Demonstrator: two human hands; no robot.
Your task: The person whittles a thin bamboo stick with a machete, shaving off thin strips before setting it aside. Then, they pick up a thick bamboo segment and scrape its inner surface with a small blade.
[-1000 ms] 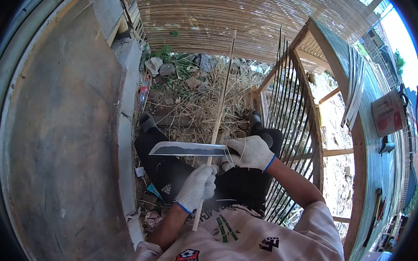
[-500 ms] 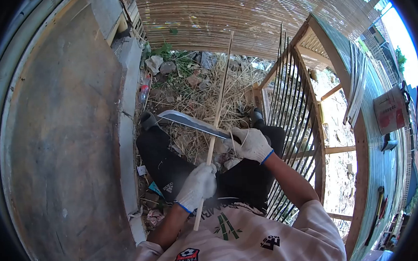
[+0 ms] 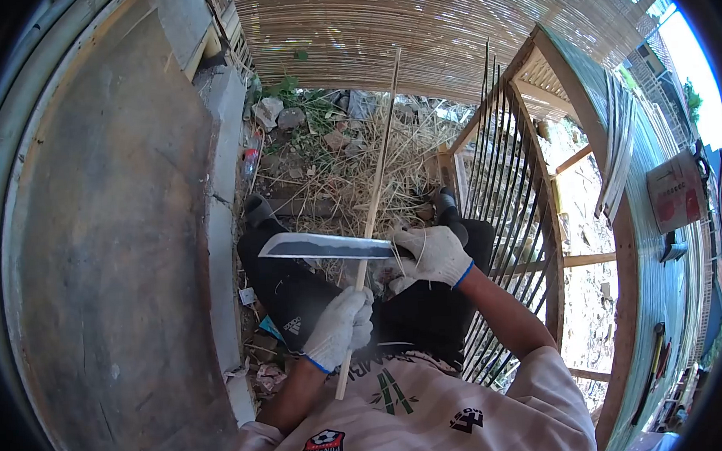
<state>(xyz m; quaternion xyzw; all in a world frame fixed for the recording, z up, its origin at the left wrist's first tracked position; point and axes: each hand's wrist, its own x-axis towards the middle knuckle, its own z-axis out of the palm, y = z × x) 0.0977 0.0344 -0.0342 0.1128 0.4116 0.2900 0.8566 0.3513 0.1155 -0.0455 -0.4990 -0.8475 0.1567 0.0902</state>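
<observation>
**Long bamboo strip under the blade: a light, whippy piece held low**

The left hand, in a white work glove, is closed in a full fist around the lower part of a thin bamboo strip. The strip runs from about 6 o'clock near the person's chest, up between the knees, to roughly 12 o'clock against the reed screen. The right hand, also gloved, is wrapped tight around the handle of a broad knife; its blade points toward 9 o'clock and lies across the strip just above the left fist, touching it as far as can be seen.

The strip looks light, narrow and springy. Its far end is free, so it will likely flex and whip unless it is held close to where the blade bears. Split bamboo tends to have sharp, splintery edges and a slick outer skin, so the gloves matter. The sound place to grip is where the left fist already sits, below the blade and out of its path.

At 3 o'clock a bundle of dark slats leans on a wooden frame. Dry shavings and straw litter the ground ahead, and a concrete slab fills the 9 o'clock side.
</observation>
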